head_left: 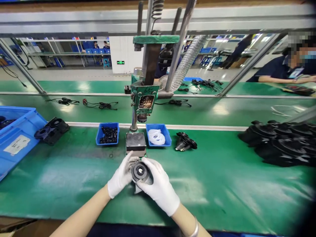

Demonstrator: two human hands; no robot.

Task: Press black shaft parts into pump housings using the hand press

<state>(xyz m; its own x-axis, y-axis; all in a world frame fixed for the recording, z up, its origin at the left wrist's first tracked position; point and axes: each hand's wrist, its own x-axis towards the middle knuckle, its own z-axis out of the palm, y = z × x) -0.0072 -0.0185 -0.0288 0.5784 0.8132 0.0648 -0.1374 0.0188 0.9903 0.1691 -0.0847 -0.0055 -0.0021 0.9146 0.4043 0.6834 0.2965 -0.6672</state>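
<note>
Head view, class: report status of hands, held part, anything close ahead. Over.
Left hand, right hand: both holding round black part. Part's circular face toward camera. Press base just beyond.

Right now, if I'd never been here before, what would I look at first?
Probably the tall green machine in the middle, standing over a metal block. Next, nearer you, the dark round part in the white-gloved grip of the left hand and right hand. Then the big group of black parts at the table's right side.
</note>
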